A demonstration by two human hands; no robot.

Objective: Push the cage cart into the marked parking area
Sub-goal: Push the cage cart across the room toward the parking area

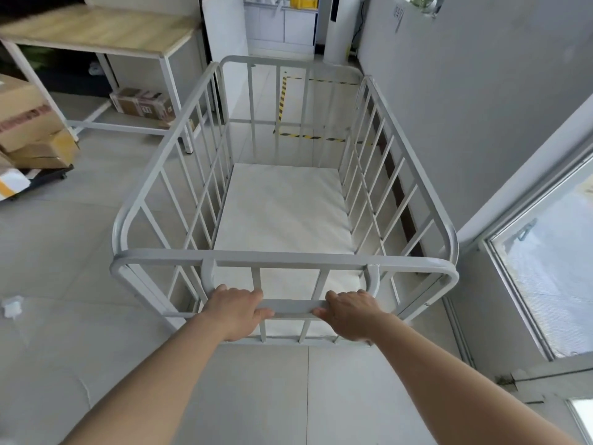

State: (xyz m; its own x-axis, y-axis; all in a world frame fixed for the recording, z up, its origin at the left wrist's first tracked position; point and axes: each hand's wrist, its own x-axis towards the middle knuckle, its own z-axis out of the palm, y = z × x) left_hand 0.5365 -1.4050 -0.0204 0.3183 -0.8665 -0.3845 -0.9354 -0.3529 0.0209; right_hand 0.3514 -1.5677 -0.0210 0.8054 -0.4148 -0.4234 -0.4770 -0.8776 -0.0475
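In the head view, the cage cart (pixel 282 200) is seen from above and behind, standing on the grey tiled floor (pixel 80 252) with its long axis pointing away from the person. Its white bed is bare, and no load is carried. The horizontal push bar (pixel 292 307) at the near end is gripped by both hands: the left hand (pixel 236 311) is wrapped over the bar's left part, the right hand (pixel 349 313) over its right part, fingers curled closed around the metal and thumbs tucked beneath. Both forearms are stretched forward.

The marked parking area (pixel 316 107) is made out through the far bars as a rectangle outlined in yellow-and-black hazard tape (pixel 281 99), laid against the grey wall (pixel 465 107) on the right. The cart's far end is judged to lie just short of the near tape line, so the cart is not yet inside the marking; the wheels are hidden, and exact overlap cannot be told. A white-framed table (pixel 106 30) and stacked cardboard boxes (pixel 32 123) stand well apart to the left.

The pushing step is judged to be under way, with the approach nearly lined up. A straight, steady push is called for next, with the right side kept clear of the wall and a slight steer, if needed, so that the cart is brought wholly within the tape.
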